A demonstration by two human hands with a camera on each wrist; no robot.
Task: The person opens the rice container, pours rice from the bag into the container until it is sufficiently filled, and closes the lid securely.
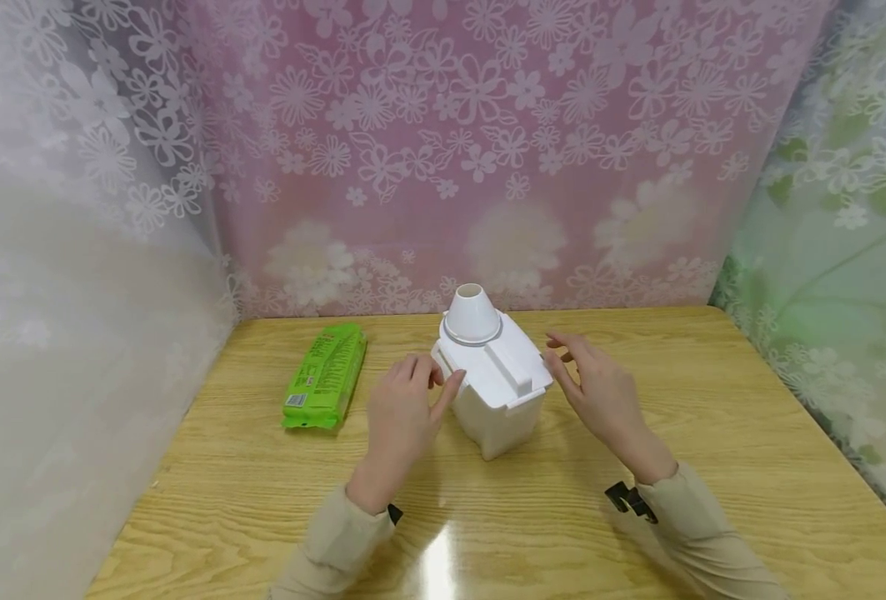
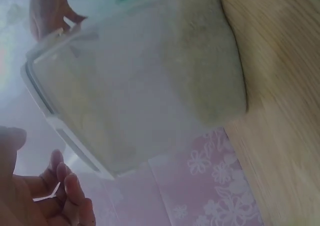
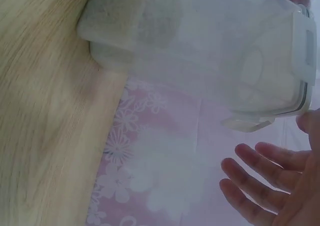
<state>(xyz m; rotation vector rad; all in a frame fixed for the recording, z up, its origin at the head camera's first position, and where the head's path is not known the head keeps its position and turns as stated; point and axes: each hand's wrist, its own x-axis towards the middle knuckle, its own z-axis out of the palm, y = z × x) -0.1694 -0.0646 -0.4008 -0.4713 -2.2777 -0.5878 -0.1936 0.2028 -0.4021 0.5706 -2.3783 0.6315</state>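
Note:
A translucent storage container (image 1: 498, 429) stands upright on the table, pale grains (image 2: 205, 60) filling its lower part. Its white lid (image 1: 518, 350) carries a raised handle and, at the far end, a white cone-shaped piece (image 1: 473, 318). My left hand (image 1: 403, 408) is at the lid's left edge, fingers loosely bent; the left wrist view shows a gap between its fingertips and the side latch (image 2: 77, 147). On the right, my right hand (image 1: 598, 390) has its fingers spread beside the lid, near a latch (image 3: 303, 48). Another flap (image 3: 248, 123) sticks outward from the lid's end.
A green soft pack (image 1: 326, 375), printed with small text, lies left of the container on the wooden table (image 1: 713, 433). Floral curtains (image 1: 480, 150) hang behind and at both sides. Dark straps (image 1: 632, 502) show at the cuffs.

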